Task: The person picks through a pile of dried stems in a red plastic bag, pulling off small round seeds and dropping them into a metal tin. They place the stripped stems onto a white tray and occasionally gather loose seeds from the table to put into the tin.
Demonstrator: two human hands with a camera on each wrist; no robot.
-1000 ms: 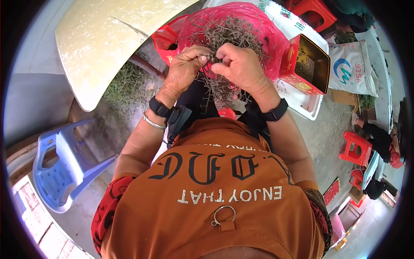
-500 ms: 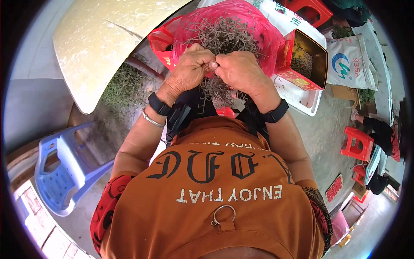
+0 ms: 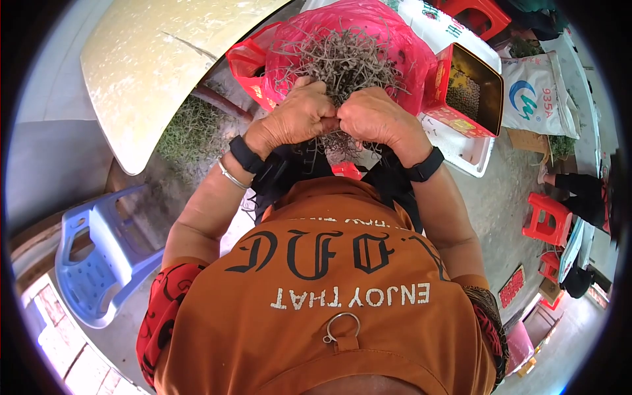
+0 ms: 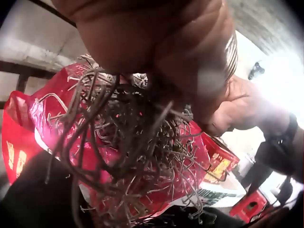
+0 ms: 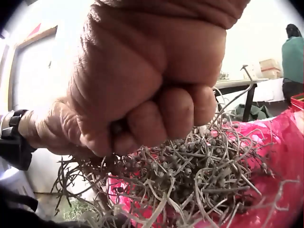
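The left hand [image 3: 296, 115] and right hand [image 3: 378, 118] meet knuckle to knuckle over the near edge of a heap of dry, grey-brown stems [image 3: 349, 56] in a pink plastic bag [image 3: 415, 39]. In the left wrist view, the left hand [image 4: 156, 42] grips a bunch of stems [image 4: 95, 128] that hangs beneath it. The right hand [image 5: 147, 76] has its fingers tightly curled, pinching stems at its thumb side; their ends there are mostly hidden. Small round pods [image 5: 187, 171] show among the tangle below.
Right of the bag, a red tin box [image 3: 454, 122] holds small round grains, on a white foam tray [image 3: 484, 158]. A pale tabletop [image 3: 171, 66] is at upper left, a blue plastic chair [image 3: 95, 263] lower left. Red stools [image 3: 548, 219], a white sack [image 3: 540, 92] and a seated person are at right.
From apart, with fingers loosely at the stems, the hands have come together and curled tighter. Both have since moved slightly toward the body, exposing more of the heap.
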